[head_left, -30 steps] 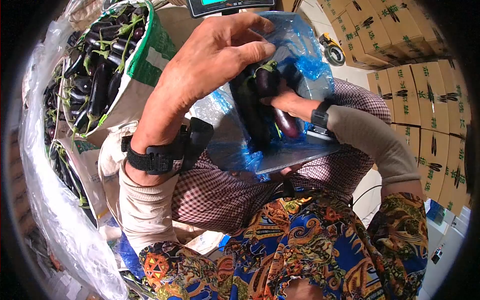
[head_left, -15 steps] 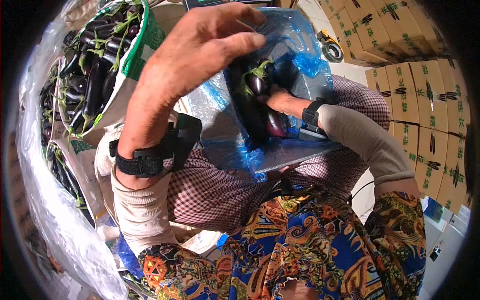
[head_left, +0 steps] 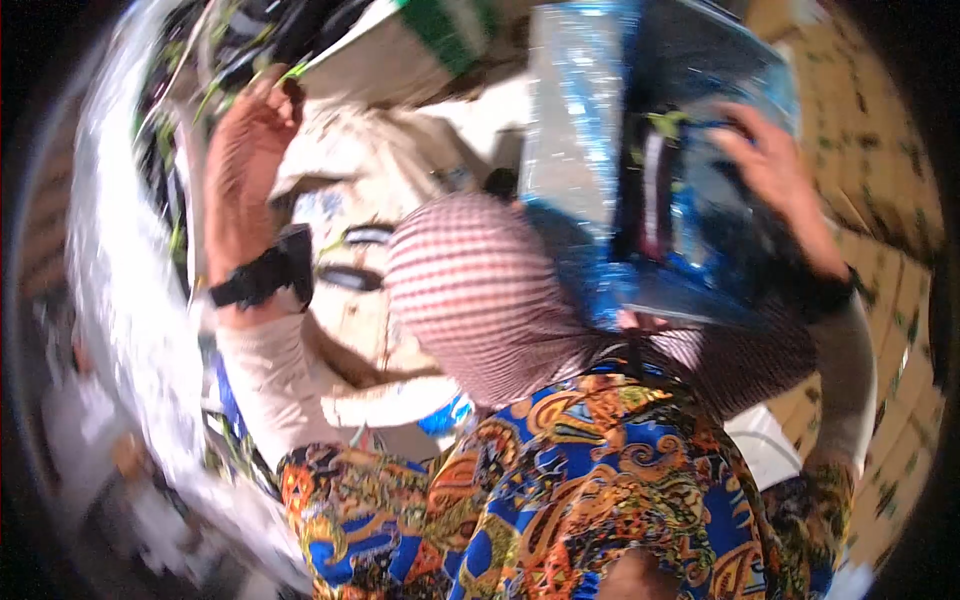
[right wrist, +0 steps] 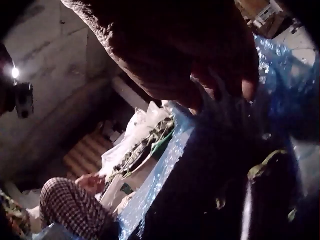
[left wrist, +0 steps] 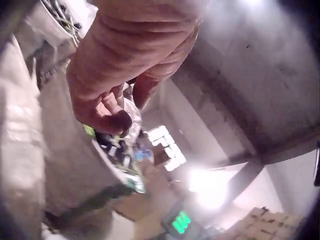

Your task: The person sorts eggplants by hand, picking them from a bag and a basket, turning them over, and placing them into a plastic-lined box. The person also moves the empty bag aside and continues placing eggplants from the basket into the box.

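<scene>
My left hand (head_left: pixel 250 165) is at the rim of a sack of eggplants at the upper left, beside a green stem. In the left wrist view the left hand (left wrist: pixel 135 55) hangs with loosely bent fingers over dark eggplants (left wrist: pixel 117 150), and nothing shows in its grasp. A blue plastic bag (head_left: pixel 570 130) lies spread wide over a tray or box, with a dark purple eggplant (head_left: pixel 655 195) inside. Over the bag's right part is my right hand (head_left: pixel 780 170), fingers apart and slightly bent. In the right wrist view, its fingertips (right wrist: pixel 222 97) are close to thin plastic film; contact is unclear.
Two eggplants (head_left: pixel 352 277) lie on pale sacking left of the checkered knee (head_left: pixel 470 290). Clear plastic sheeting (head_left: pixel 110 250) runs down the far left. Cardboard boxes (head_left: pixel 880 290) are stacked at the right. A green-lit display (left wrist: pixel 181 222) shows in the left wrist view.
The head view has turned left and blurred. My left hand has moved from above the bag to the sacks. My right hand has left the eggplant for the bag's right side.
</scene>
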